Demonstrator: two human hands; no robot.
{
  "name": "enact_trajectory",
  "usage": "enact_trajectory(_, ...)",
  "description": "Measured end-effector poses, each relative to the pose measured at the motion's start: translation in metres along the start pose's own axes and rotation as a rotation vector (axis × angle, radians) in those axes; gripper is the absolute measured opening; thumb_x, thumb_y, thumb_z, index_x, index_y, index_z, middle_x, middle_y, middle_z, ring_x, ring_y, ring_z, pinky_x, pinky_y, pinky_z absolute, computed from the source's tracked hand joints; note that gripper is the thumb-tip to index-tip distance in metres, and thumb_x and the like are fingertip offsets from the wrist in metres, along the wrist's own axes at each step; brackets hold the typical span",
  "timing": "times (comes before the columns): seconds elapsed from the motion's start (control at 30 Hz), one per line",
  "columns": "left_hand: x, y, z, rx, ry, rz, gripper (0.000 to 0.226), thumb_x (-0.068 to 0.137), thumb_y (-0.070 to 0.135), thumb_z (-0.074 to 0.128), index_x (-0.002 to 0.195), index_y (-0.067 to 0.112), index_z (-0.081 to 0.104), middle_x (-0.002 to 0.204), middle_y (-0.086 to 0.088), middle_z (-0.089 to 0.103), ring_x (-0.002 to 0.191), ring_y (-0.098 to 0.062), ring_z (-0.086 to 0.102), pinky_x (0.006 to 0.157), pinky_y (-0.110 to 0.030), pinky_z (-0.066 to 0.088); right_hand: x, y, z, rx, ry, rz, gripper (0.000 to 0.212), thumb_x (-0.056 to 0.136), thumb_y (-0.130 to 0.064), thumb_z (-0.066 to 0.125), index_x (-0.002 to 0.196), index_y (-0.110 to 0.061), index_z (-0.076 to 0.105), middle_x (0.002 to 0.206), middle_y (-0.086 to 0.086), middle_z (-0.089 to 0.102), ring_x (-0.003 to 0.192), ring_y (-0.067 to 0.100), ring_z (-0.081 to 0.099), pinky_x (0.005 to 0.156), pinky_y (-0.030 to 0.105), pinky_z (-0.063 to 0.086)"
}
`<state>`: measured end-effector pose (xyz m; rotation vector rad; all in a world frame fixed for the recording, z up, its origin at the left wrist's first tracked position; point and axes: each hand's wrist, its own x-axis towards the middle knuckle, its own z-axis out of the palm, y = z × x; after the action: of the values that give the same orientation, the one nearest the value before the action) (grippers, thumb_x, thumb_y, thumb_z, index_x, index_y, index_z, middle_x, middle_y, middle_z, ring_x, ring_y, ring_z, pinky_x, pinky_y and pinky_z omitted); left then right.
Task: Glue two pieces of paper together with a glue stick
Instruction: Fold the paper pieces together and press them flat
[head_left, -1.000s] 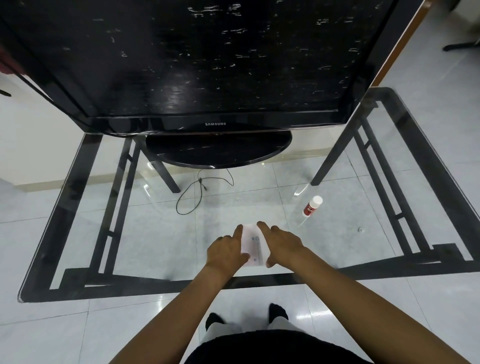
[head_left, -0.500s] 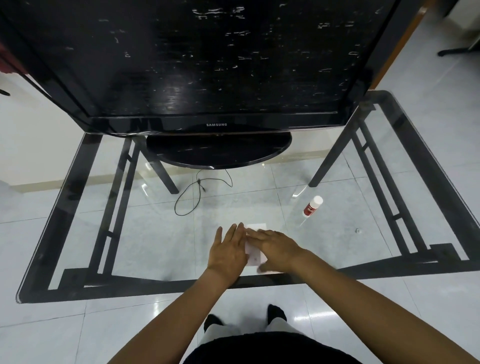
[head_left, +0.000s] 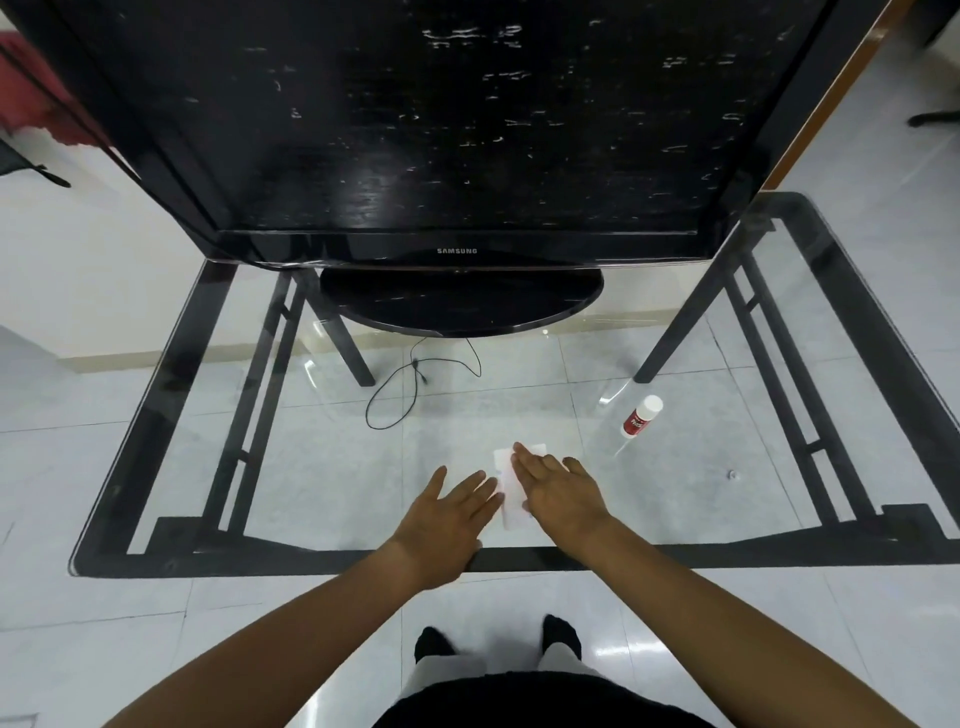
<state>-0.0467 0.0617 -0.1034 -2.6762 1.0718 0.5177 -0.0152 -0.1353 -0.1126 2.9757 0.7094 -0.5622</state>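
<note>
Small white paper pieces (head_left: 510, 493) lie flat on the glass table (head_left: 332, 467) near its front edge, stacked so I cannot tell one from the other. My right hand (head_left: 558, 493) rests flat on their right part, fingers extended. My left hand (head_left: 449, 512) lies flat on the glass just left of the paper, fingertips at its edge. A glue stick (head_left: 641, 415) with a white cap and red label lies on the glass to the right, beyond both hands, capped.
A large black TV (head_left: 457, 130) on an oval base (head_left: 462, 304) fills the back of the table. The table's black frame (head_left: 519, 558) runs along the front edge. A thin black cable (head_left: 410, 379) lies on the tiled floor below.
A second ago both hands held the paper by its sides. They then flattened onto it, and the left hand has now slid off to the left while the right stays pressing.
</note>
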Motion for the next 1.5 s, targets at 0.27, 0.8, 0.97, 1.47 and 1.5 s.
enact_trajectory(0.27, -0.011, 0.008, 0.000, -0.011, -0.006, 0.040, 0.057, 0.094, 0.042, 0.044, 0.143, 0.013, 0.038, 0.152, -0.007, 0.039, 0.140, -0.027, 0.034, 0.106, -0.065, 0.025, -0.001, -0.003, -0.003, 0.001, -0.022, 0.028, 0.064, 0.100, -0.025, 0.043, 0.151, -0.011, 0.008, 0.163, 0.002, 0.000, 0.143, 0.023, 0.022, 0.113, 0.043, 0.023)
enact_trajectory(0.8, 0.026, 0.024, -0.044, -0.248, 0.004, -0.276, 0.053, 0.092, 0.042, 0.042, 0.138, 0.016, 0.039, 0.139, -0.002, 0.045, 0.133, -0.025, 0.033, 0.111, -0.063, -0.008, -0.021, 0.008, 0.025, 0.102, -0.023, 0.139, 0.068, 0.097, -0.051, 0.006, 0.141, -0.013, 0.042, 0.149, 0.002, 0.044, 0.135, 0.018, 0.043, 0.110, 0.049, 0.009)
enact_trajectory(0.97, 0.030, 0.019, -0.038, -0.188, 0.038, -0.307, 0.055, 0.094, 0.033, 0.040, 0.145, 0.018, 0.031, 0.149, 0.001, 0.036, 0.144, -0.023, 0.017, 0.112, -0.061, -0.011, -0.017, 0.009, 0.023, 0.107, -0.043, 0.095, 0.072, 0.097, -0.050, 0.003, 0.138, -0.010, 0.047, 0.145, 0.006, 0.049, 0.134, 0.021, 0.046, 0.112, 0.050, 0.009)
enact_trajectory(1.47, 0.044, 0.021, -0.012, -0.123, -0.022, -0.476, 0.062, 0.096, 0.058, 0.011, 0.146, 0.037, -0.019, 0.159, 0.007, -0.019, 0.144, -0.023, -0.024, 0.107, -0.068, -0.015, -0.012, 0.015, 0.020, -0.034, -0.023, 0.035, 0.072, 0.091, -0.060, -0.001, 0.149, -0.020, -0.016, 0.160, -0.003, -0.017, 0.147, 0.016, -0.014, 0.118, 0.049, -0.010)
enact_trajectory(1.5, 0.045, 0.021, -0.010, -0.155, -0.044, -0.493, 0.061, 0.095, 0.060, 0.009, 0.144, 0.040, -0.022, 0.158, 0.008, -0.022, 0.143, -0.023, -0.025, 0.105, -0.071, -0.014, -0.012, 0.018, 0.021, -0.047, -0.017, 0.022, 0.076, 0.084, -0.062, -0.010, 0.148, -0.022, -0.017, 0.160, -0.004, -0.017, 0.147, 0.015, -0.015, 0.117, 0.051, -0.013)
